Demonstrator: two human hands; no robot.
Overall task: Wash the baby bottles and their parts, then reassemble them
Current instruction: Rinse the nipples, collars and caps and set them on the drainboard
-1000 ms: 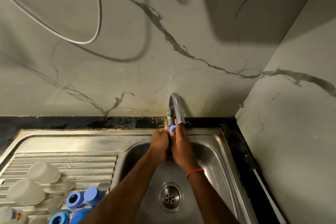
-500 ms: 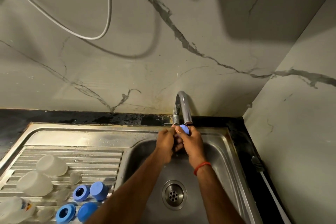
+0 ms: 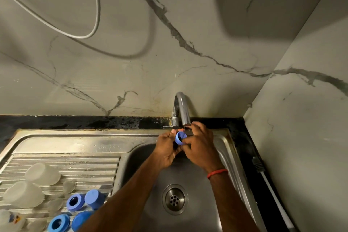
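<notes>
1. Nearest, well left of the curved chrome tap (image 3: 181, 107), four blue plastic bottle parts (image 3: 75, 202) and two clear domed plastic caps (image 3: 42, 173) lie on the ribbed steel draining board (image 3: 84, 164).
2. Closer, below the tap, a round steel drain (image 3: 174, 199) sits in the sink.
3. Just under the tap's spout, the left hand (image 3: 166, 150) and the right hand (image 3: 199, 149) share a small blue plastic ring (image 3: 179, 138), the fingers of both curled around it.

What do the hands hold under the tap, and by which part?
A blue bottle ring. The left hand and the right hand grip it by its outer wall, one on each side.
</notes>
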